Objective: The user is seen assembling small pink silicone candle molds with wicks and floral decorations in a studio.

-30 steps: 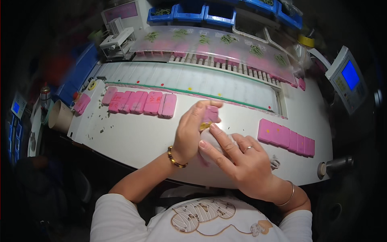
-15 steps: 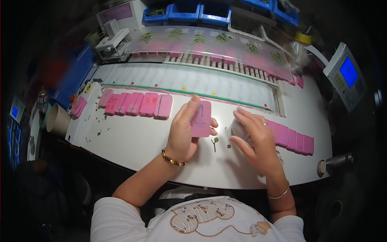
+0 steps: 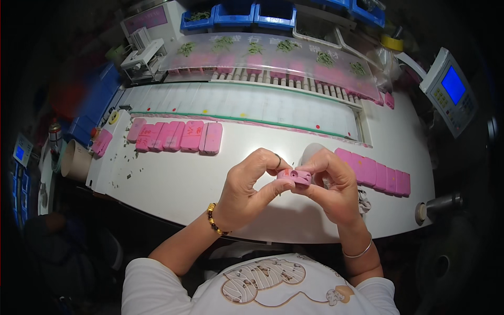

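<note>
Between my two hands, over the front middle of the white tabletop, is a pink rubber mould block (image 3: pixel 298 177), seen edge-on with a small round hole in its side. My left hand (image 3: pixel 249 186) pinches its left end between thumb and fingers. The right end is gripped by my right hand (image 3: pixel 332 185) in the same way. Beyond the right hand sits a pale round object (image 3: pixel 313 150), partly hidden by the fingers. A row of pink mould blocks (image 3: pixel 370 172) lies to the right, and another pink row (image 3: pixel 181 136), some blocks with red marks, lies at the left.
A long white panel with a green edge (image 3: pixel 236 114) spans the middle. Behind it, green pieces (image 3: pixel 286 46) rest on a frosted cover. Blue bins (image 3: pixel 234 14) line the back. A control box with blue screen (image 3: pixel 452 86) stands right; a brown cup (image 3: pixel 76 160) is left.
The mould block, held upright and facing me in my left hand, has moved right and turned edge-on. My right hand, open before, has closed on its other end.
</note>
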A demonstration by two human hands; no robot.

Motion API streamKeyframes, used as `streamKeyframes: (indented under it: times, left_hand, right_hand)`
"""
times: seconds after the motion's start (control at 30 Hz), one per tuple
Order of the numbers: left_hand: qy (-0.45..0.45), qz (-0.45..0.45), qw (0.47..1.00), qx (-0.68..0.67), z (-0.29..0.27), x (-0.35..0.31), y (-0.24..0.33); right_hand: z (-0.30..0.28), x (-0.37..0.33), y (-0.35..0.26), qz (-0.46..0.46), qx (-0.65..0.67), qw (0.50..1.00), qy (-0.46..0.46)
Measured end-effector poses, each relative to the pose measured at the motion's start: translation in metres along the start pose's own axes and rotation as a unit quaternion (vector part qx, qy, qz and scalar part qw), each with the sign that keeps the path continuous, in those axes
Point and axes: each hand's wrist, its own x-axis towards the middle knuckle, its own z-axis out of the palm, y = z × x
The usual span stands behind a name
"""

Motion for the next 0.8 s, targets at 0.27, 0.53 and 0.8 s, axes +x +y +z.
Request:
streamKeyframes:
  times: [0.27, 0.53, 0.8]
  left_hand:
    - [0.019, -0.111, 0.986, -0.124, 0.002, -0.008, -0.011]
    - [0.014, -0.019, 0.999, -0.023, -0.001, 0.0, -0.008]
    - [0.007, -0.025, 0.998, -0.061, -0.001, -0.001, -0.006]
  right_hand:
    - [0.005, 0.001, -0.01, 0.015, -0.017, 0.999, -0.037]
    - [-0.004, -0.002, -0.002, -0.023, -0.034, 0.999, -0.007]
    - [-0.002, 0.001, 0.005, 0.102, 0.209, 0.97, -0.07]
